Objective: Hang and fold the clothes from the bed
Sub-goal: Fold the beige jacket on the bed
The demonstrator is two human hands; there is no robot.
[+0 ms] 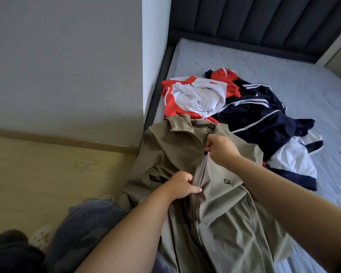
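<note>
Looks like the zipping-up step to me: left hand pinches the front of the khaki zip jacket just beside the zipper; I'd pull that taut toward you so the teeth line up; right hand pinches the zip pull near the collar; draw it along the track, not sideways. The jacket lies on the mattress edge, with a white hanger hook past its collar; a red and white hoodie and a navy track jacket are piled beyond.

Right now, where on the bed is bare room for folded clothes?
Free: pale blue quilted mattress between dark padded headboard and red-and-white top, and right of navy striped jacket. Crowded: near left edge, under khaki zip jacket.
</note>
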